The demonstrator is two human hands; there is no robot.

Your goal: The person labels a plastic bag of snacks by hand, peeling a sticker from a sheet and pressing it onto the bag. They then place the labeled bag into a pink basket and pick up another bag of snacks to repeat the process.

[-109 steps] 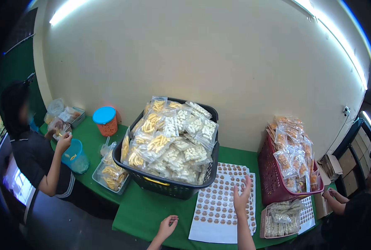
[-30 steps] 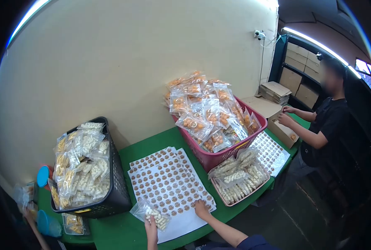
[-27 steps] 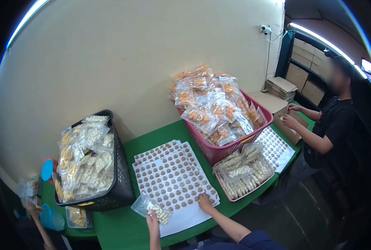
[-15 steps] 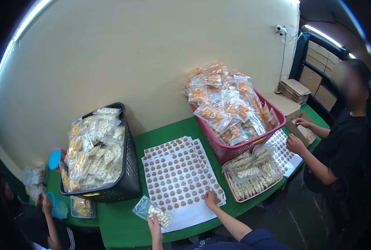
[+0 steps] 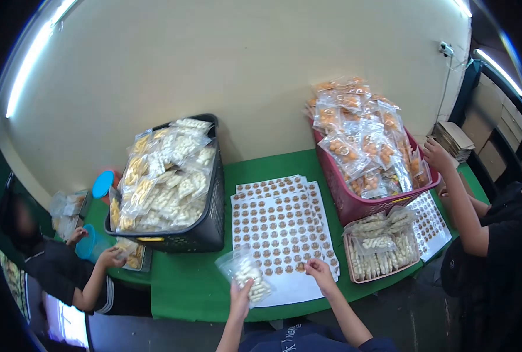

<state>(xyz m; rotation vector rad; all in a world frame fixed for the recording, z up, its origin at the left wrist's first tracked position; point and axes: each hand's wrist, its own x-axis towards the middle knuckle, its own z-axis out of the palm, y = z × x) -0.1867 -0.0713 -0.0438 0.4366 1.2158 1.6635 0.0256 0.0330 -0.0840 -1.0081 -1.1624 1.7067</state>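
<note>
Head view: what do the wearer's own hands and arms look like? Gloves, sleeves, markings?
Left hand and right hand both ungloved; no watch or bracelet visible. Dark navy sleeve on the right; left sleeve isn't visible. Navy shirt has pale lettering on the front, not fully readable.

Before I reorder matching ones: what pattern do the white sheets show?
White sheets: rows of small brownish circles, in the head view.

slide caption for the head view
Left hand holds a bag of white pieces, right hand at a sheet of round labels.
</note>
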